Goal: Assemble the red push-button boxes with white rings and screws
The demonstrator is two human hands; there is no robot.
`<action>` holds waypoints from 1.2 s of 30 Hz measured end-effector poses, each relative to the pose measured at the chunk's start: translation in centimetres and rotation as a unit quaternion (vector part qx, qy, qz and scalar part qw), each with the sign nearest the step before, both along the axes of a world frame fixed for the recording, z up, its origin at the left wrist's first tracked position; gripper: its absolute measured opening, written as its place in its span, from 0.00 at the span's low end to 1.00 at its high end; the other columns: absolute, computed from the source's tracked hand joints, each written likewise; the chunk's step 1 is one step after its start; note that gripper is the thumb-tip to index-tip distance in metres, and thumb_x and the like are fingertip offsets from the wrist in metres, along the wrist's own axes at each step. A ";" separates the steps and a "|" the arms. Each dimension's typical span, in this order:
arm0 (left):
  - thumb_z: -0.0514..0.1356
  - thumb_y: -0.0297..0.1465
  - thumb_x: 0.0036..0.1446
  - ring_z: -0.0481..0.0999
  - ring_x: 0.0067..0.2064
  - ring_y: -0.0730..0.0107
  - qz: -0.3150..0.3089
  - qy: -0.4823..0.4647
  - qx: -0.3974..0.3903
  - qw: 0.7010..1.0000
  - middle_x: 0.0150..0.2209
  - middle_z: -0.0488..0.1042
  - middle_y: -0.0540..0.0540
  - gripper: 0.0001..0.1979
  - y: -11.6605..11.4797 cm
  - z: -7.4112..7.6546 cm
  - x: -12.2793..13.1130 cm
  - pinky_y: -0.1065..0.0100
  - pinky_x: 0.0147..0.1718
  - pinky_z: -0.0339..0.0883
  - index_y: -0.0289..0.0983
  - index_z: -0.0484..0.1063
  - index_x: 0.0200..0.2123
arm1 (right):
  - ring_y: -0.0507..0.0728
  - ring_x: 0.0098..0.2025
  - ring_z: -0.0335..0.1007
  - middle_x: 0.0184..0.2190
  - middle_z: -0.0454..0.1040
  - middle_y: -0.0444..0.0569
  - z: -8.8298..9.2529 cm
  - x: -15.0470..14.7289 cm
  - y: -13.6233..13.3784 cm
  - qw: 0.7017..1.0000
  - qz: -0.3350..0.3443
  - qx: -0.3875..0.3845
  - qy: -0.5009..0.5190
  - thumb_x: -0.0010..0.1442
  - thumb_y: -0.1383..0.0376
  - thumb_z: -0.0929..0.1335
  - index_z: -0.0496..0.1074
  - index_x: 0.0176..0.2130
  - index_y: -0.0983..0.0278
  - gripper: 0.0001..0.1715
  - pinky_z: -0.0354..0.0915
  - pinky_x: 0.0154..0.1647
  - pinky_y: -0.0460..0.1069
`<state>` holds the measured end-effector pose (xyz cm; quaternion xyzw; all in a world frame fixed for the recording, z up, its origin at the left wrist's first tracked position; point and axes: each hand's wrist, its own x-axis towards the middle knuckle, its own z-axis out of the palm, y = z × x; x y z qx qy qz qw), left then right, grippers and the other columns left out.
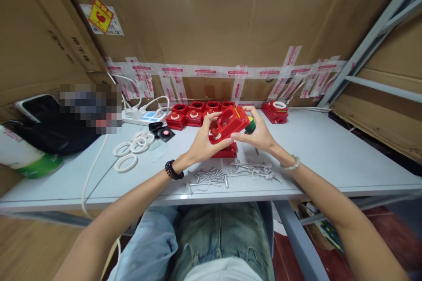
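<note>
Both hands hold a red plastic housing (234,119) tilted above the table, with a round opening and a red knob at its left end. My left hand (208,140) grips the left end, fingers above and thumb along the lower edge. My right hand (259,134) closes on the right end, thumb at the near corner. Just below them another red housing (227,151) rests on the table, partly hidden by my left hand. A green and yellow round item (251,125) shows behind the right hand; whether it touches the hand I cannot tell.
Red housings (194,117) line the back; another with a white ring (275,112) stands right. Screws (211,176) and metal rods with white cords (253,169) lie in front. White rings (126,163), black parts (162,133) and a power strip (145,117) are left. Cardboard (204,17) rises behind.
</note>
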<state>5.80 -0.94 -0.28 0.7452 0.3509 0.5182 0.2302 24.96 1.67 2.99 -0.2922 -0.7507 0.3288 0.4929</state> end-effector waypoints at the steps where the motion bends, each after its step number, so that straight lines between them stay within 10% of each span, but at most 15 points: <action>1: 0.67 0.44 0.53 0.71 0.56 0.55 -0.004 -0.001 -0.002 1.000 0.59 0.66 0.37 0.35 0.0 0.0 0.1 0.55 0.51 0.69 0.42 0.55 0.59 | 0.58 0.39 0.77 0.41 0.79 0.49 0.1 0.0 -0.1 1.000 -0.005 -0.007 0.003 0.38 0.50 0.79 0.63 0.50 0.59 0.44 0.73 0.44 0.56; 7: 0.62 0.45 0.58 0.69 0.59 0.52 0.041 0.142 0.064 0.987 0.59 0.68 0.37 0.31 -1.2 1.4 -2.1 0.50 0.58 0.60 0.41 0.58 0.60 | 0.62 0.46 0.76 0.47 0.77 0.52 0.4 0.2 -0.2 1.000 -0.014 0.014 -0.002 0.38 0.51 0.79 0.65 0.52 0.61 0.45 0.71 0.51 0.59; 14: 0.55 0.48 0.62 0.68 0.56 0.35 0.403 0.402 -0.046 0.821 0.52 0.72 0.32 0.26 -4.6 1.8 -14.4 0.38 0.52 0.58 0.38 0.67 0.56 | 0.64 0.50 0.74 0.48 0.76 0.51 0.6 0.8 0.2 0.998 -0.057 0.035 -0.001 0.41 0.50 0.77 0.66 0.52 0.60 0.42 0.68 0.56 0.61; 19: 0.47 0.54 0.63 0.69 0.54 0.34 0.437 0.491 -0.148 0.739 0.49 0.74 0.29 0.31 -5.2 -0.2 -19.1 0.39 0.45 0.63 0.35 0.66 0.54 | 0.65 0.50 0.73 0.46 0.77 0.50 0.7 0.7 0.2 0.998 -0.060 0.032 -0.007 0.41 0.48 0.77 0.66 0.52 0.58 0.43 0.68 0.55 0.61; 24: 0.51 0.51 0.62 0.74 0.49 0.37 0.425 0.466 -0.159 0.760 0.43 0.76 0.30 0.30 -4.5 -0.6 -19.6 0.46 0.45 0.66 0.31 0.68 0.53 | 0.64 0.51 0.74 0.49 0.76 0.51 0.7 1.0 0.3 0.997 -0.061 0.054 -0.015 0.43 0.51 0.77 0.66 0.52 0.59 0.40 0.67 0.57 0.61; 28: 0.58 0.51 0.56 0.76 0.46 0.48 0.408 0.310 -0.057 0.857 0.44 0.75 0.35 0.30 -3.9 1.0 -17.3 0.54 0.46 0.68 0.33 0.70 0.51 | 0.65 0.51 0.74 0.50 0.76 0.53 0.7 0.9 -0.1 0.996 -0.053 0.059 -0.031 0.42 0.53 0.77 0.64 0.54 0.60 0.42 0.68 0.57 0.62; 32: 0.64 0.45 0.56 0.77 0.45 0.60 0.173 0.134 0.021 0.976 0.50 0.74 0.39 0.26 -2.8 3.8 -10.3 0.61 0.46 0.71 0.36 0.70 0.52 | 0.64 0.53 0.73 0.52 0.74 0.53 0.5 0.7 -0.6 0.995 -0.015 0.082 -0.053 0.42 0.54 0.78 0.62 0.56 0.59 0.46 0.68 0.57 0.61; 36: 0.66 0.40 0.56 0.76 0.49 0.62 0.001 0.067 0.105 0.992 0.51 0.75 0.41 0.23 -1.1 5.5 -3.5 0.61 0.50 0.70 0.38 0.71 0.52 | 0.64 0.54 0.72 0.53 0.73 0.53 0.3 0.9 -0.6 0.992 0.000 0.113 -0.056 0.42 0.55 0.78 0.61 0.57 0.59 0.47 0.68 0.57 0.60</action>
